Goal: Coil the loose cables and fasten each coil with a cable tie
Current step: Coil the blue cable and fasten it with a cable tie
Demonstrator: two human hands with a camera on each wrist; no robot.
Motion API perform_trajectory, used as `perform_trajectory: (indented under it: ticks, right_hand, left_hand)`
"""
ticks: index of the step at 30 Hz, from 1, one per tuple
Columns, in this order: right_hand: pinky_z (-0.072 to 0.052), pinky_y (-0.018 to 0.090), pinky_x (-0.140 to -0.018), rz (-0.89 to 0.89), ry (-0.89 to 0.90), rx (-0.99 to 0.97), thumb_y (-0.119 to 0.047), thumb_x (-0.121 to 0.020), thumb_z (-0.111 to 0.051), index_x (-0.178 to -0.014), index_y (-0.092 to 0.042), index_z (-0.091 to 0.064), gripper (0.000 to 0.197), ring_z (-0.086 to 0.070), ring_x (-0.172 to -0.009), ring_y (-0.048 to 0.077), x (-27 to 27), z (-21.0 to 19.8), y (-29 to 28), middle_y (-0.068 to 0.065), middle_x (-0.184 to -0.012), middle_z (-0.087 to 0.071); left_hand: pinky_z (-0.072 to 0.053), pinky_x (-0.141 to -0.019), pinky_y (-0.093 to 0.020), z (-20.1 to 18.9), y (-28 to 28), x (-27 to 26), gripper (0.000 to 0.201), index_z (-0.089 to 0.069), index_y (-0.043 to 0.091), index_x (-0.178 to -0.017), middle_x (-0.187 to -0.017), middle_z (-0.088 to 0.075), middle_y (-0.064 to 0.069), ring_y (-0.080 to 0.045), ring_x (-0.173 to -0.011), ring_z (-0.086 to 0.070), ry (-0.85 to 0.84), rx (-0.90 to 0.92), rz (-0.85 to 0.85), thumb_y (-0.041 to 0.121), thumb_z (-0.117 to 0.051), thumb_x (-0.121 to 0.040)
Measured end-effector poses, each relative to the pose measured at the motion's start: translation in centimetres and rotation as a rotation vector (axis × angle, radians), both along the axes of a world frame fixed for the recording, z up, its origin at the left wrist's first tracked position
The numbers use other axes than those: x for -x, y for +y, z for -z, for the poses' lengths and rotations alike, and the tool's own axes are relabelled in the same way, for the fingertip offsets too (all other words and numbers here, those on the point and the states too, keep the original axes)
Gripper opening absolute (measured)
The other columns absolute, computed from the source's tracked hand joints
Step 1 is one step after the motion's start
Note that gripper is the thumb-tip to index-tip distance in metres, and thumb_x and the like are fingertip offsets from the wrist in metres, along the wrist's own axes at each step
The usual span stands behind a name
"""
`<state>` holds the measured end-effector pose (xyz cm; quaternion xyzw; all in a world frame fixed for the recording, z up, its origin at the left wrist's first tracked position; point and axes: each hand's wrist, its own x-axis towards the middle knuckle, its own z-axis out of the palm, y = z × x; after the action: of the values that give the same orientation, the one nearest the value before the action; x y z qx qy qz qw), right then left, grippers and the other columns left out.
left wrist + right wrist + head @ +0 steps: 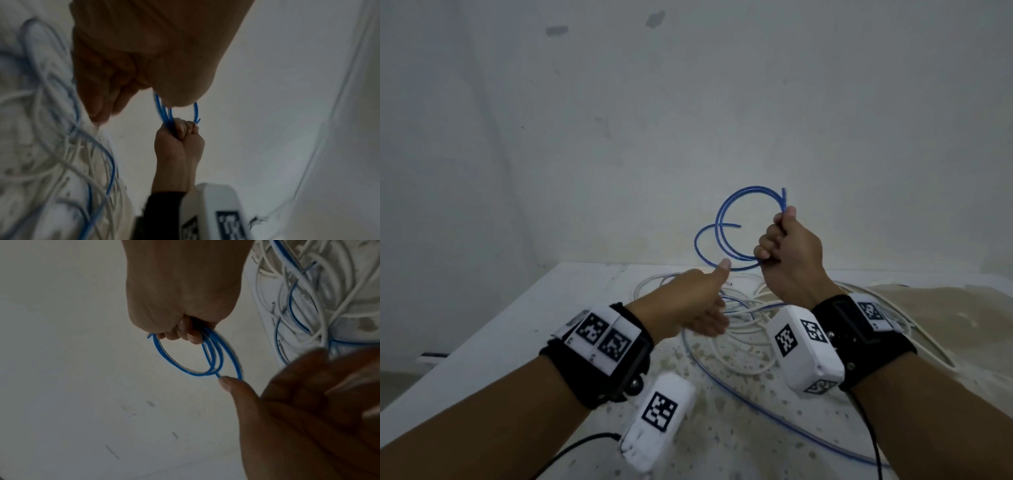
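2 thin blue cable (722, 219) loops

dim, flat light | wrist views dark, motion-blurred | edges bent by wide lens

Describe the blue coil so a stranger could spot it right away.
Start at the pale wall behind the white table. The right hand grips the blue coil in front of it. Unlike the tangled white cables on the table, it is lifted and looped.

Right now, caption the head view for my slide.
Right hand grips blue cable coil; left hand reaches over white cables.
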<state>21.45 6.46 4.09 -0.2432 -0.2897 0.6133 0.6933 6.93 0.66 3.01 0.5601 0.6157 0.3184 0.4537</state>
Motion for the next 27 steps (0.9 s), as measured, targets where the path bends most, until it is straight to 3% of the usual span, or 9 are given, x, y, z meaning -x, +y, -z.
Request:
perform_trajectory:
  ticks: [1, 3, 6, 11, 15, 21, 23, 27]
  right_hand:
    - [-0.027, 0.022, -0.038, -0.018, 0.015, 0.001, -0.036, -0.106, -0.038, -0.077, -0.016, -0.047, 0.036, -0.021, -0.039, 0.010, 0.3, 0.0, -0.2, -0.005, -0.051, -0.026]
    - [-0.026, 0.022, -0.037, -0.039, 0.017, 0.003, -0.035, -0.107, -0.037, -0.076, -0.016, -0.046, 0.037, -0.020, -0.038, 0.009, 0.9, 0.3, -0.6, -0.005, -0.050, -0.025]
    - [-0.025, 0.022, -0.036, -0.038, -0.013, 0.016, -0.034, -0.107, -0.038, -0.075, -0.017, -0.045, 0.036, -0.020, -0.037, 0.009, 1.6, 0.7, -1.1, -0.006, -0.048, -0.026]
    - [-0.025, 0.022, -0.039, -0.074, -0.093, 0.011, -0.034, -0.106, -0.039, -0.076, -0.016, -0.047, 0.036, -0.021, -0.039, 0.009, 1.9, 0.7, -1.6, -0.005, -0.050, -0.027]
    - [-0.029, 0.023, -0.042, -0.144, -0.150, 0.001, -0.033, -0.106, -0.040, -0.077, -0.015, -0.049, 0.035, -0.023, -0.039, 0.010, 2.1, 0.9, -2.0, -0.004, -0.048, -0.029]
    - [-0.035, 0.024, -0.044, -0.198, -0.198, -0.005, -0.034, -0.106, -0.040, -0.079, -0.015, -0.050, 0.034, -0.023, -0.039, 0.010, 2.0, 1.2, -2.0, -0.004, -0.049, -0.029]
    - [-0.037, 0.024, -0.045, -0.213, -0.167, -0.003, -0.034, -0.105, -0.041, -0.084, -0.012, -0.053, 0.033, -0.024, -0.040, 0.011, 2.1, 1.3, -2.1, -0.003, -0.050, -0.028]
    - [-0.040, 0.025, -0.048, -0.213, -0.144, -0.023, -0.035, -0.105, -0.042, -0.099, -0.008, -0.058, 0.033, -0.024, -0.043, 0.011, 2.1, 1.1, -2.3, -0.002, -0.055, -0.026]
  left_hand:
    - [-0.061, -0.065, -0.031, 0.1, 0.4, -0.2, 0.063, -0.059, -0.002, -0.108, -0.094, -0.073, -0.020, -0.026, -0.077, -0.073, -0.185, -0.007, -0.070, 0.058, -0.041, -0.098]
    - [-0.060, -0.074, -0.036, -0.2, 1.3, -0.5, 0.039, -0.056, 0.004, -0.104, -0.103, -0.069, -0.021, -0.030, -0.086, -0.071, -0.452, -0.161, -0.215, 0.040, -0.043, -0.103]
    - [-0.060, -0.075, -0.036, -1.2, 2.3, -0.5, 0.025, -0.052, 0.004, -0.103, -0.102, -0.068, -0.018, -0.029, -0.084, -0.071, -0.662, -0.371, -0.342, 0.022, -0.036, -0.108]
    - [-0.061, -0.077, -0.037, -1.2, 2.6, -0.2, 0.023, -0.061, 0.009, -0.099, -0.100, -0.072, -0.011, -0.021, -0.079, -0.075, -0.629, -0.547, -0.411, 0.019, -0.041, -0.106]
    - [-0.059, -0.068, -0.026, -1.6, 2.6, 0.2, 0.022, -0.065, 0.010, -0.102, -0.097, -0.073, -0.007, -0.017, -0.077, -0.074, -0.625, -0.665, -0.390, 0.018, -0.045, -0.105]
    - [-0.054, -0.058, -0.020, -1.4, 2.7, 1.0, 0.025, -0.067, 0.007, -0.117, -0.092, -0.072, -0.005, -0.003, -0.054, -0.059, -0.388, -0.717, -0.331, 0.016, -0.048, -0.103]
    - [-0.053, -0.057, -0.021, -1.4, 2.8, 1.0, 0.024, -0.069, 0.009, -0.110, -0.087, -0.071, -0.003, -0.004, -0.052, -0.056, -0.363, -0.734, -0.357, 0.016, -0.048, -0.103]
    - [-0.051, -0.056, -0.028, -1.1, 2.9, 1.1, 0.029, -0.069, 0.016, -0.081, -0.077, -0.069, -0.001, -0.007, -0.048, -0.051, -0.406, -0.698, -0.463, 0.014, -0.049, -0.101]
